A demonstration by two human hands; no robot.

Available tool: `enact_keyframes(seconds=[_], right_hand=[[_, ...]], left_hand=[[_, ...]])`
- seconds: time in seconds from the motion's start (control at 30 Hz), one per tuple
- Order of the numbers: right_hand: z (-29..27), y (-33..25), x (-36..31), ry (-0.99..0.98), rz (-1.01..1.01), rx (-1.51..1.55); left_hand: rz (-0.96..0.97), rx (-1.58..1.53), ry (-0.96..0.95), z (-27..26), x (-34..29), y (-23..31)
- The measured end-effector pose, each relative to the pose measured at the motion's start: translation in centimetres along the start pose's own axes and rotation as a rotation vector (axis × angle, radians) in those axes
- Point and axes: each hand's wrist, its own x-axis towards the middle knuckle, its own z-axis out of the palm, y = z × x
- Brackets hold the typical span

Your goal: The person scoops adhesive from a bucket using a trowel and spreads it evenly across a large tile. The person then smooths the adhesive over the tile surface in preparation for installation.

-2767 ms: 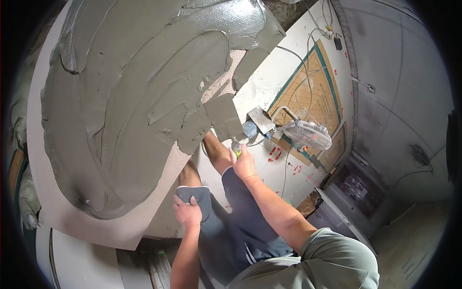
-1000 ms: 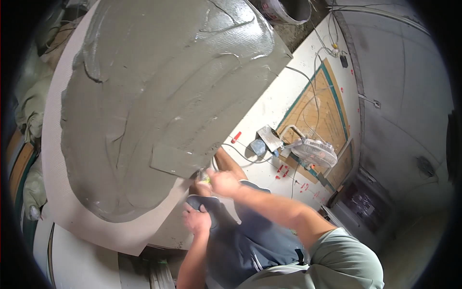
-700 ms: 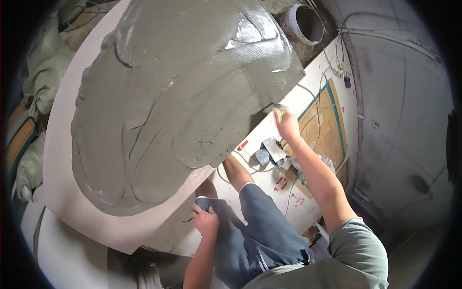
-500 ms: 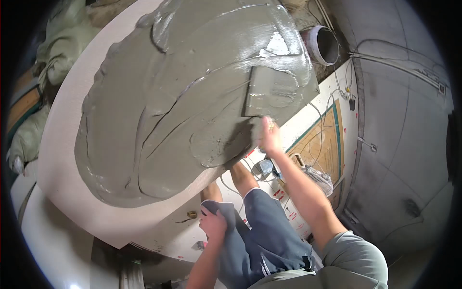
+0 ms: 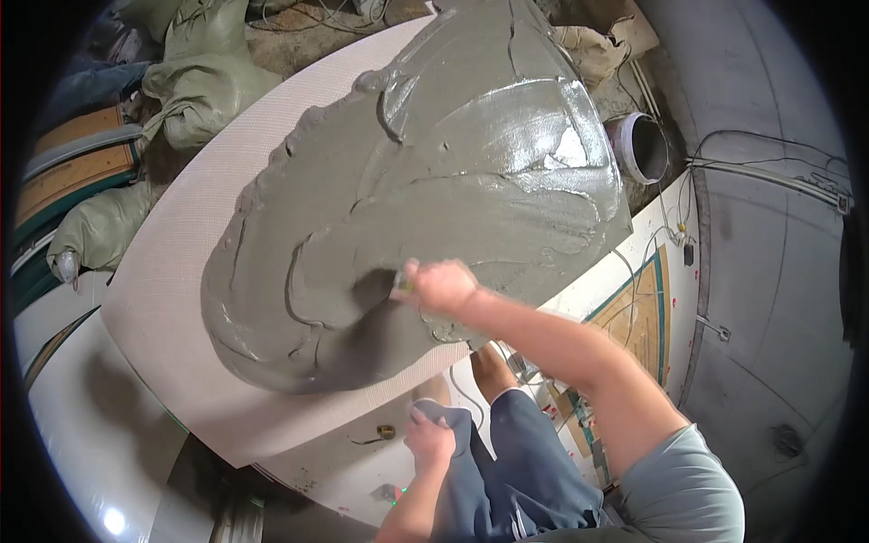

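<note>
The right hand (image 5: 441, 287) is clenched around the handle of a grey, mortar-smeared trowel (image 5: 376, 291), whose blade lies flat on the wet grey mortar (image 5: 425, 190) just left of the knuckles — only a dark patch of it shows, the rest blending into the paste. The mortar covers most of a large pale, fine-textured tile slab (image 5: 172, 271), which reaches from the lower middle of the view up to the top; its left and lower margins are bare. The left hand (image 5: 430, 439) rests lower down, fingers curled on the knee of dark blue-grey shorts (image 5: 507, 452), gripping the cloth. Green-grey sacks (image 5: 195, 81) lie beyond the slab at upper left, and a white pipe opening (image 5: 641, 147) sits at its right edge.
</note>
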Motion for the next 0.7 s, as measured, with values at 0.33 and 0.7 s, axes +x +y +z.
enact_keyframes(seconds=[0.33,0.7], right_hand=[[-15.9,14.2,8.7,0.623,0.54,0.432],[-4.6,-8.6,9.9,0.203,0.109,0.457]], left_hand=[[0.013,0.037,-0.026,-1.2,-0.3,0.5],[0.031,0.079,-0.037,-3.2,0.5,-0.1]])
